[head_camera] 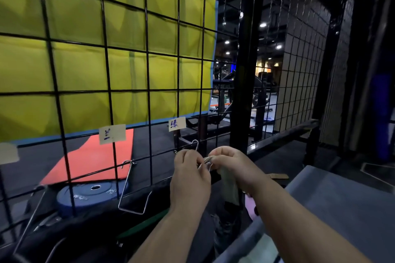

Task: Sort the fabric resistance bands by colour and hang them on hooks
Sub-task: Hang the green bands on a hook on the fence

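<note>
Two hands are seen low at the middle, close together in front of a black wire grid (147, 49). The left hand (190, 177) is closed with curled fingers on the lower part of a small wire hook (195, 145), and the right hand (230, 164) is pinched on the top edge of one pale green band (229, 186), which hangs down from its fingers, just beside the hook's silver wire. Three wire hooks are counted on the grid: the small one at the hands, a long looped hook (132, 188) to its left, and a thin left hook (32, 209) only partly in view. Three paper labels are fixed to the grid: the right label (177, 124), directly above the hands, is written in blue with a character that reads as "绿"; the middle label (112, 134), above the looped hook, carries blue strokes that may be "兰"; the edge label (7, 152) is cut off and no writing can be made out. Behind the grid one yellow mat (85, 28) is hung, one orange mat (96, 156) is laid on the floor, and one blue weight plate (89, 194) lies flat, its raised lettering too blurred to be read. A second grid (303, 70) is seen further right
</note>
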`<state>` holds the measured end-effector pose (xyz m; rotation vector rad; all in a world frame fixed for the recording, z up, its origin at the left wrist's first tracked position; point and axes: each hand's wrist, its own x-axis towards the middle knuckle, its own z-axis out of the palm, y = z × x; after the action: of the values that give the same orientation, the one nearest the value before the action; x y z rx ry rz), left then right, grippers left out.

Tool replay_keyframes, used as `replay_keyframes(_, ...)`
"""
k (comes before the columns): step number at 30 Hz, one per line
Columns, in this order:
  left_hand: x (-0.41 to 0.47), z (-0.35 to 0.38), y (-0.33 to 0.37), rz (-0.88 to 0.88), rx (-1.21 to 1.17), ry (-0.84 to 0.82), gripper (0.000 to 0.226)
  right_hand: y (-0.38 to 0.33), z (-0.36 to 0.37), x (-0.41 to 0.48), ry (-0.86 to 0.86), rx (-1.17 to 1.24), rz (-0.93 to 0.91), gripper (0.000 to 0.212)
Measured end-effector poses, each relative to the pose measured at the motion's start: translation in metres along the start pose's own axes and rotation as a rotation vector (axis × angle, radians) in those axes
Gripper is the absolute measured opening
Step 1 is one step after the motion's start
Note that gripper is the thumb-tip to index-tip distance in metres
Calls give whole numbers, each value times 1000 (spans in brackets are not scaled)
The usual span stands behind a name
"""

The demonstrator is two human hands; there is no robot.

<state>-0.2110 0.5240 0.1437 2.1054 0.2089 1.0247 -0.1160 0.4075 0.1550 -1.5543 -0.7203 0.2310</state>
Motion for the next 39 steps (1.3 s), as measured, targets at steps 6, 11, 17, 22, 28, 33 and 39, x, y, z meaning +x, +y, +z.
replay_keyframes(6,4,-5,2,-57,-34,-82,10,6,6,4,-23,129,34,25)
replay_keyframes(11,6,-7,3,-115,-156,-156,12,2,9,4,-124,162,47,18)
replay_keyframes(17,8,-8,3,-160,-379,-182,13,1,11,4,-196,311,76,24)
replay_keyframes(22,7,-9,2,-111,-385,-177,20,5,13,4,-173,369,64,31)
replay_keyframes(28,6,-15,8,-68,-421,-171,21,3,21,-4,-190,276,-34,38)
replay_keyframes(33,9,-12,5,-95,-377,-160,22,11,26,-7,-54,290,-26,43)
replay_keyframes(39,7,-10,3,-126,-403,-165,21,17,28,-11,33,292,-51,48)
